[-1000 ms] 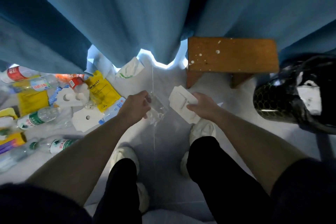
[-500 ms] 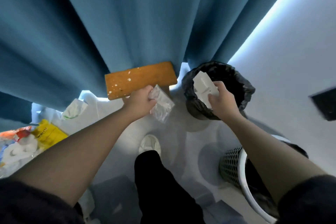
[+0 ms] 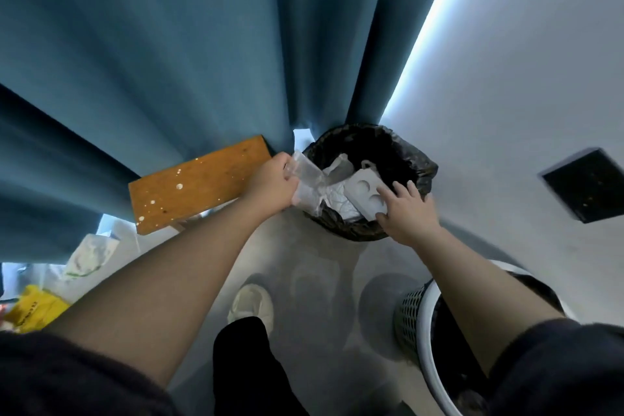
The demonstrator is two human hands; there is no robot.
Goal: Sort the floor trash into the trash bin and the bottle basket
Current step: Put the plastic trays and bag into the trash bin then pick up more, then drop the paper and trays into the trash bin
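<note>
The black-lined trash bin (image 3: 426, 168) stands on the floor against the curtain. My left hand (image 3: 273, 184) grips a crumpled clear plastic wrapper (image 3: 306, 180) over the bin's left rim. A white cardboard piece with two round holes (image 3: 365, 190) lies tilted inside the bin on other pale trash. My right hand (image 3: 405, 213) is over the bin's near right rim, fingers spread straight, fingertips touching that cardboard. The white mesh bottle basket (image 3: 414, 314) sits at the lower right, partly hidden by my right arm.
A wooden stool (image 3: 199, 183) stands left of the bin in front of the blue curtain (image 3: 169, 61). A white bag (image 3: 88, 257) and a yellow bag (image 3: 33, 311) lie on the floor at left. A white wall (image 3: 526, 78) rises behind the bin. My shoe (image 3: 250, 304) is below.
I turned from the trash pile to the bin. Both hands moved forward over it; the right hand's fingers have opened and the white cardboard now lies in the bin.
</note>
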